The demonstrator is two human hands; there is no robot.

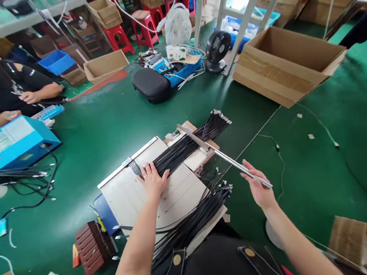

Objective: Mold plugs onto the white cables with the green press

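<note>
A bundle of black cables lies across a white board, its pale-tipped ends fanned out beyond the board's far right side. My left hand rests on the near end of the bundle, fingers spread flat. A guillotine cutter's blade arm crosses over the cables. It continues into a long silver lever handle, and my right hand is closed around its lower end. Close to my body, a second bundle of black cables lies along the board's near edge.
On the green table are a brown ridged block, a blue box-shaped machine, a black case and a black fan. A large cardboard box stands at right. A co-worker sits at far left.
</note>
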